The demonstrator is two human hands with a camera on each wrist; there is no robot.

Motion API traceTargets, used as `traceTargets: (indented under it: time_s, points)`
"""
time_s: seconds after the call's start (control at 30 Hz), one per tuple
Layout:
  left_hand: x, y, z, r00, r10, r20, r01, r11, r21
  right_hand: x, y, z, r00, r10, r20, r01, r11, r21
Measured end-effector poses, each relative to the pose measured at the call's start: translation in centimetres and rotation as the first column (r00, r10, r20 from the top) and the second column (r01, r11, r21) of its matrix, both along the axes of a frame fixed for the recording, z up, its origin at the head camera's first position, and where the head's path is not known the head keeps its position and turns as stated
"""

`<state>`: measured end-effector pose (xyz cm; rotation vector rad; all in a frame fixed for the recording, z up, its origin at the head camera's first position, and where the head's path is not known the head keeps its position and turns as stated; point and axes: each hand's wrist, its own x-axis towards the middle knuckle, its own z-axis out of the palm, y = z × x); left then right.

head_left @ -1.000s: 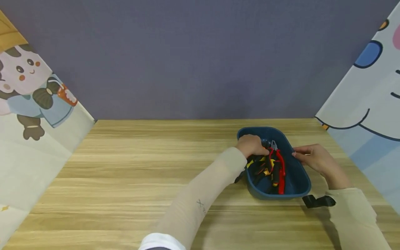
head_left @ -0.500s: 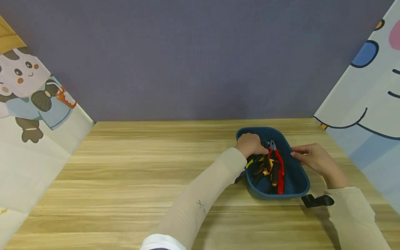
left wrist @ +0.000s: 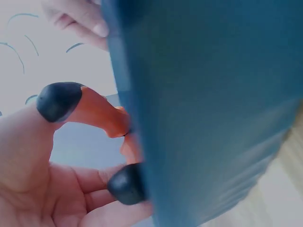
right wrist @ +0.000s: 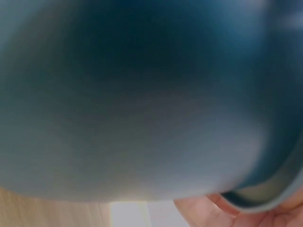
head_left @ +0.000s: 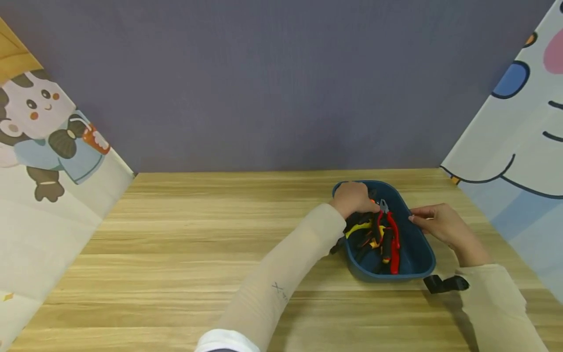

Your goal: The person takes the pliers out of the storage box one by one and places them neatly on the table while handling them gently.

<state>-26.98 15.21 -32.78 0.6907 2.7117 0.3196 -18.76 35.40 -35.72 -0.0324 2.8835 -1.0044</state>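
Observation:
The left hand [head_left: 352,199] reaches over the left rim of a dark blue plastic bin [head_left: 387,279]. In the left wrist view, its thumb and fingers hold the black-tipped orange handles of a pair of pliers [left wrist: 97,111]; the jaws are hidden behind the bin wall. Red-handled pliers [head_left: 394,244] lie in the bin with their grey jaws toward the back. Beside them is a jumble of several black-and-yellow handled tools [head_left: 363,226]. On the opposite side, the right hand [head_left: 444,226] pinches the bin's right rim between thumb and fingers.
The bin stands on the right part of a wood-grain table [head_left: 198,254]. A dark grey panel [head_left: 281,88] rises behind it. Cartoon-printed sheets [head_left: 48,146] flank both sides. Below the right hand, a black wrist-camera mount [head_left: 445,283] sits close to the bin's front right corner.
The left hand has risen slightly toward the back of the bin, and an orange handle now shows beside its fingers. The right hand keeps its grip on the rim.

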Motion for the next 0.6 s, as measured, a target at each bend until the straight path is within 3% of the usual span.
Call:
traceTargets:
  time_s: [0.2, 0.4, 0.6]
  points:
    - [0.1, -0.5, 1.0, 0.999, -0.006, 0.040, 0.004, 0.999, 0.053, 0.1, -0.2, 0.0, 0.999, 0.014, -0.040, -0.013, 1.000, 0.011]
    - [0.3, -1.4, 2.0, 1.000, -0.001, 0.012, 0.001, 0.998, 0.065, 0.1, -0.5, 0.2, 0.998, 0.018, -0.059, -0.018, 1.000, 0.014]
    - [0.4, -2.3, 2.9, 0.999, 0.023, 0.028, -0.027, 0.988, 0.150, 0.2, -0.4, 0.3, 0.998, 0.026, -0.049, -0.025, 0.999, 0.029]
